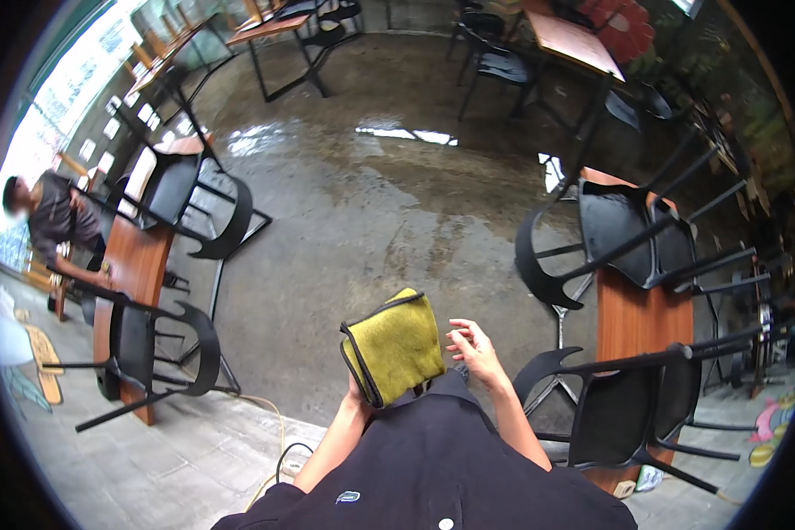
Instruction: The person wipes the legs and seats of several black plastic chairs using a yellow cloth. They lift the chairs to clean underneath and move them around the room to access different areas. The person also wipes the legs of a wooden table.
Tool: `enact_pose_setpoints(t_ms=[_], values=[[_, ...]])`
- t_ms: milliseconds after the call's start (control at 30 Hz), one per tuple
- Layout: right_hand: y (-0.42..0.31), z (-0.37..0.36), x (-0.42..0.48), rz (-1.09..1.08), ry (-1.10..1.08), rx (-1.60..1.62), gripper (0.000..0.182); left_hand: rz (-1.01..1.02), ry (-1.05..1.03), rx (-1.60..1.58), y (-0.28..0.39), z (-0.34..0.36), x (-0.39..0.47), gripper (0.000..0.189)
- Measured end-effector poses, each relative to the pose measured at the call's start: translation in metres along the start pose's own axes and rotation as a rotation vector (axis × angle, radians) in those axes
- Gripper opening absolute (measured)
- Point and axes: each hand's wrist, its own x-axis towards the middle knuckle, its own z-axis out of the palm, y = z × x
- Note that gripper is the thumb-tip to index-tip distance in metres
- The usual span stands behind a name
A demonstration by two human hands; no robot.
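A folded yellow-green cloth [397,348] with dark edging is held up in front of my body. My left hand [359,392] supports it from behind and below, so most of that hand's fingers are hidden by the fabric. Just right of the cloth, apart from it, my right hand [475,351] is raised with its fingers loosely bent and spread, holding nothing. Under both hands lies the concrete floor [305,278], wet and shiny farther off.
Black chairs [619,232] rest upturned on the wooden table [642,318] at right. More upturned chairs [136,338] lie on the wooden table [139,258] at left, where another person [66,218] leans with a hand on it. A cable [279,424] runs along the floor at lower left.
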Motion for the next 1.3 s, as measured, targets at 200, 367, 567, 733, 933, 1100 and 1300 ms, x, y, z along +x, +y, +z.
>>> enact_pose_setpoints(t_ms=[200,367,567,733,933,1100,1300], values=[[-0.004,0.048,0.030,-0.036,-0.178,-0.063,0.027,0.202,0.091,-0.038,0.060,-0.038,-0.022,0.027],[-0.013,0.061,0.041,-0.046,-0.212,-0.026,0.028,0.285,0.125,-0.050,0.085,-0.052,-0.021,0.030],[-0.021,0.039,0.071,-0.019,-0.161,-0.061,0.030,0.284,0.111,-0.048,0.101,-0.052,0.016,0.034],[-0.037,0.018,0.113,-0.004,-0.124,-0.024,0.029,0.253,0.098,-0.033,0.114,-0.044,0.068,0.037],[-0.076,-0.023,0.172,0.050,-0.138,0.025,0.030,0.237,0.067,0.000,0.145,-0.021,0.155,0.041],[-0.104,-0.073,0.228,0.034,0.059,0.076,0.030,0.239,0.057,0.010,0.163,0.000,0.219,0.044],[-0.103,-0.124,0.285,0.024,0.111,0.046,0.031,0.242,0.099,-0.007,0.174,0.010,0.271,0.049]])
